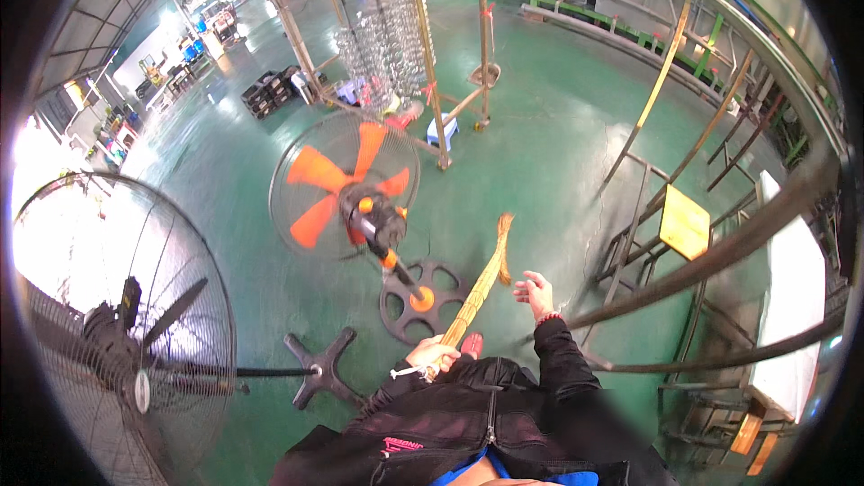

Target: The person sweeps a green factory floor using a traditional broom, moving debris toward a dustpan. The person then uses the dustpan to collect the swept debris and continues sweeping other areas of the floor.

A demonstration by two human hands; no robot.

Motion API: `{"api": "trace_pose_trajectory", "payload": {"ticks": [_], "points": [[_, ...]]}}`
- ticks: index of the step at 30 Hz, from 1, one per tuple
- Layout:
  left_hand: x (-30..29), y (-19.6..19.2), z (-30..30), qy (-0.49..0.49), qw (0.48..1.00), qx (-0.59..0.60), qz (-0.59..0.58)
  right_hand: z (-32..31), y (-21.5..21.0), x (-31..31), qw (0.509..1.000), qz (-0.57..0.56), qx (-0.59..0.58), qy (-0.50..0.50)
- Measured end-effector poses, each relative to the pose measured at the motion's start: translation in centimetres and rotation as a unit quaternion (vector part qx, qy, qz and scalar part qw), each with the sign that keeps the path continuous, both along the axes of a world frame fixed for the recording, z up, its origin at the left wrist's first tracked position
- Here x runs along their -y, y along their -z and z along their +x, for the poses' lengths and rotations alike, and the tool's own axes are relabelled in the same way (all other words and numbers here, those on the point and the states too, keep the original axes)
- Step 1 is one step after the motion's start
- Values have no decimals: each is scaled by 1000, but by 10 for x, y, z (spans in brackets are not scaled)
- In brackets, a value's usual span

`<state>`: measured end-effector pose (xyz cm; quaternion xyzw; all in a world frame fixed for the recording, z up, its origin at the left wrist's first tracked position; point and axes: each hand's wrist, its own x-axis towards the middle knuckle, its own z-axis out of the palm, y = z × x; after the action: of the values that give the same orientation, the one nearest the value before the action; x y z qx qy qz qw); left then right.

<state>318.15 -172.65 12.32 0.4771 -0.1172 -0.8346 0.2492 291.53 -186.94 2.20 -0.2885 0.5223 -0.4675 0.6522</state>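
My left hand (434, 355) is closed round the bound upper end of a straw broom (478, 293), close to my body. A white cord hangs at that end. The broom slants away from me over the green floor, its frayed bristle tip (505, 238) pointing far and slightly right. To the right of the broom, my right hand (534, 293) is raised with its fingers apart and a red bead bracelet at the wrist. It holds nothing and does not touch the broom.
A fan with orange blades (326, 182) stands close at left on a round base (424, 328). Another, black-caged fan (126, 333) stands nearer left. At right are metal racks with a yellow board (684, 221). Ahead, a wheeled frame (435, 117) stands beside a blue-white stool (442, 130).
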Motion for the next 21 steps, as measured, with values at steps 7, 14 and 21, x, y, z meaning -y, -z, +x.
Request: {"api": "trace_pose_trajectory", "payload": {"ticks": [7,14,21], "points": [[173,-6,-5,26,999,-11,-21,-104,81,107,963,148,-81,210],[366,35,-51,21,994,-77,74,-189,157,168,902,363,-211,98],[591,41,-83,53,984,-124,117,-253,144,356,920,320,-189,127]]}}
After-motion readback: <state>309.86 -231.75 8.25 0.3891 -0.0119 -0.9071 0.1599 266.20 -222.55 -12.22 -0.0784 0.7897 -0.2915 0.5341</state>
